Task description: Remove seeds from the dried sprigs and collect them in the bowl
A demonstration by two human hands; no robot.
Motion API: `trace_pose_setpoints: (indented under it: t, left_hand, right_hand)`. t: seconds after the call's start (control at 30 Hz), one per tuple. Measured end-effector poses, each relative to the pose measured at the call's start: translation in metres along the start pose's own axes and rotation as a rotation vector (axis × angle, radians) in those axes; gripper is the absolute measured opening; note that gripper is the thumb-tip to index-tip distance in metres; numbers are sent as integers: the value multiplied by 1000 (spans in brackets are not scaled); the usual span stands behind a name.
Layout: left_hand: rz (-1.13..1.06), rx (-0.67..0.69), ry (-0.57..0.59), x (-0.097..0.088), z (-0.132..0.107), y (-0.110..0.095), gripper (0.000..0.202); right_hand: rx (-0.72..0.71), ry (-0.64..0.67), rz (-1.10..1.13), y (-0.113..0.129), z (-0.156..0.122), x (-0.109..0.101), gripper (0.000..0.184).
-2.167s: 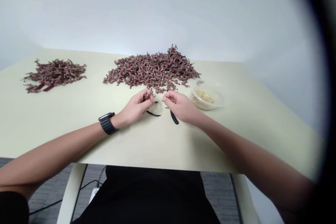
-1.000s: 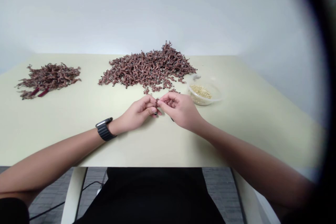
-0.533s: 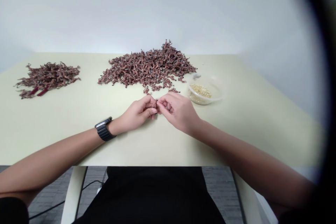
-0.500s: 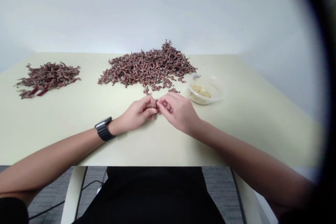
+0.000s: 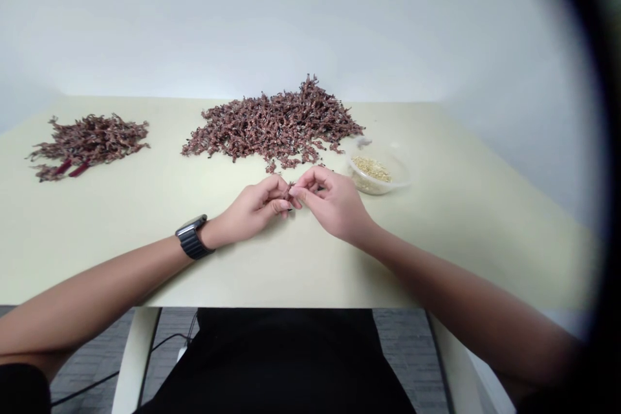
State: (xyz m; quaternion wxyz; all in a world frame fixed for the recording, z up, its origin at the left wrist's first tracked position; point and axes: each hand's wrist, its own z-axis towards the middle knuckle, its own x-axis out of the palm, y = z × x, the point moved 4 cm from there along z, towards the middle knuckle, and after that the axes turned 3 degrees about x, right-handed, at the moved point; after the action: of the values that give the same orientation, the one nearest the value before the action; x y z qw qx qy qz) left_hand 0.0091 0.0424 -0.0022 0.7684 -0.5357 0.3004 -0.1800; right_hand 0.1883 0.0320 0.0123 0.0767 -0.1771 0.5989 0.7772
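Note:
My left hand (image 5: 255,208), with a dark watch on its wrist, is closed in a pinch round a small brown piece (image 5: 290,189). Thin, limb-like ends of it show between the fingertips; its exact kind is too small to make out. My right hand (image 5: 337,204) meets it from the other side, thumb and forefinger pinched at the same piece, the other fingers curled. Just beyond both hands spreads a big heap of similar brown pieces with dark tips (image 5: 276,126). To the right of my right hand stands a clear round tub (image 5: 400,174) holding tiny golden bits (image 5: 372,169).
At the left of the pale yellow table (image 5: 121,220) lies a smaller pile of brown pieces (image 5: 97,137), with dark red strips (image 5: 79,169) at its front. A white wall (image 5: 310,19) rises behind the table. A cable (image 5: 87,389) hangs below the front edge.
My right hand's fingers have shifted and lifted slightly, opening a gap behind the pinch at the brown piece. My left hand stays almost where it was.

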Motion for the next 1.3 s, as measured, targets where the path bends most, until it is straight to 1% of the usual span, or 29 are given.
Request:
trace_pose_setpoints:
  t: [0.07,0.13,0.17,0.27,0.4,0.47,0.57,0.67,0.73,0.8,0.93,1.1,1.2,1.3]
  left_hand:
    - [-54,1,20,1,1,-3,21]
    - [-110,-11,40,2,2,-4,25]
    - [-141,-22,51,2,2,-4,27]
    - [-248,-68,64,1,4,0,31]
    - [-405,-180,25,-2,5,12,30]
    - [-479,-232,-9,-3,5,15,27]
    - [-550,-292,-63,-5,5,16,22]
    - [-524,-298,-95,-6,6,13,20]
    - [-453,-266,-111,-8,6,12,26]
    - [-338,-217,-123,-9,6,11,32]
    - [27,-110,-114,-11,3,8,38]
    - [519,2,-70,-12,1,-1,37]
    - [711,22,-26,-11,1,-3,34]
    - [846,71,17,-9,1,-1,32]
  right_hand:
    - [-17,-69,-32,0,2,-4,17]
    - [-30,-96,-53,-2,4,-6,21]
    - [-29,-76,-46,-3,6,-6,22]
    - [-12,39,47,-8,9,-3,25]
    - [6,158,181,-7,9,1,28]
    - [32,165,210,-6,9,2,28]
    - [66,126,215,-5,8,1,28]
    - [67,104,205,-7,7,2,29]
    - [71,95,194,-10,7,2,29]
    - [88,88,190,-14,7,2,29]
    - [103,82,221,-18,9,2,33]
    - [138,105,319,-16,11,3,39]
    - [148,114,324,-14,10,4,39]
    - [155,108,319,-13,8,4,38]
